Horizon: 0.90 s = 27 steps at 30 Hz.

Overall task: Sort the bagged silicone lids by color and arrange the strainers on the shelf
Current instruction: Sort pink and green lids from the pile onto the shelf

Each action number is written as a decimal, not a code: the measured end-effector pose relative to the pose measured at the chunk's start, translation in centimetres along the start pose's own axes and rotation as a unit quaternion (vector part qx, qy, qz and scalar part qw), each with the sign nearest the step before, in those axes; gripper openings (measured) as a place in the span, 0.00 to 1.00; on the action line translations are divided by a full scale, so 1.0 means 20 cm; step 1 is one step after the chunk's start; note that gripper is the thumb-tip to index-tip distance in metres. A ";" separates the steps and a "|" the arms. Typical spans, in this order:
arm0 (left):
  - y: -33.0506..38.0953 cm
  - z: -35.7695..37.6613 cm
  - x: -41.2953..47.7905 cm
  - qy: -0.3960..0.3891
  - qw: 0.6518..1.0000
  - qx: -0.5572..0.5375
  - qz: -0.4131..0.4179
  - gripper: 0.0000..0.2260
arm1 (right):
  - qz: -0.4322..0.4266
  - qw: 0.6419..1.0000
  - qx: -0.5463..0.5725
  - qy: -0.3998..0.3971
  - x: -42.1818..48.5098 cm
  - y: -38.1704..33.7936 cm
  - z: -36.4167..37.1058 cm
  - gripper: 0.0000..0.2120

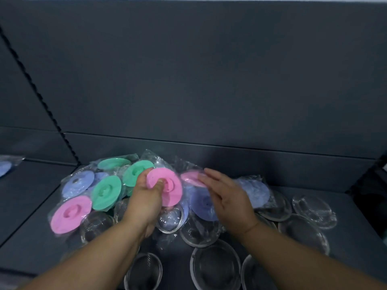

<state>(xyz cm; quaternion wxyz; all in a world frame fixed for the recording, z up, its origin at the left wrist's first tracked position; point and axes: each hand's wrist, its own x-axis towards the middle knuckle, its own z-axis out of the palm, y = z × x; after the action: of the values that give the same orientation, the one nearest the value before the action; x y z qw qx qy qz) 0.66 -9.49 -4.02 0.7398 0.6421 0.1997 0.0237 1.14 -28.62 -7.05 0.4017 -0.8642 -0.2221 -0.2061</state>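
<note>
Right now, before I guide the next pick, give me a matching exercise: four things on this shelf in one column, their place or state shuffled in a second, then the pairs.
Column one
1. left hand
2. right hand
3. strainers
4. lone blue lid

Column two
A. at the far left edge, apart from the pile
B. grips a pink lid
C. open, fingers straight, over the pile
D. in front of the pile, nearest the camera

Pairs: 1-B, 2-C, 3-D, 4-A

Ahead of me a dark grey back panel fills the far side; a black twisted cord runs diagonally down across its left part
</note>
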 end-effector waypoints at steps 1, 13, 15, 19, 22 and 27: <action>0.00 0.02 -0.02 -0.013 1.000 -0.012 -0.012 0.12 | -0.028 1.000 0.007 -0.007 -0.03 -0.01 0.01 0.16; -0.01 0.16 -0.11 -0.070 0.996 -0.046 -0.032 0.17 | 0.041 0.987 -0.021 -0.155 -0.13 0.01 -0.10 0.27; 0.00 0.17 -0.10 -0.054 0.998 -0.040 -0.003 0.17 | 0.096 0.980 -0.040 -0.168 -0.13 0.02 -0.10 0.33; -0.01 0.16 -0.08 -0.026 0.999 -0.026 0.032 0.19 | 0.185 0.940 -0.107 -0.265 -0.14 0.04 -0.09 0.47; -0.03 0.14 -0.07 -0.021 0.999 -0.014 0.046 0.19 | 0.196 0.920 -0.160 -0.299 -0.12 0.04 -0.05 0.50; -0.04 0.10 -0.04 0.000 0.998 -0.002 0.066 0.20 | 0.167 0.920 -0.212 -0.285 -0.10 0.05 -0.02 0.34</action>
<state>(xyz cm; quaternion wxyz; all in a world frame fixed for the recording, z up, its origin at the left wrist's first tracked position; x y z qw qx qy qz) 0.34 -11.84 -4.42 0.7380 0.6522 0.1567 0.0729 -0.16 -29.95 -8.45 0.1575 -0.9759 -0.1303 0.0767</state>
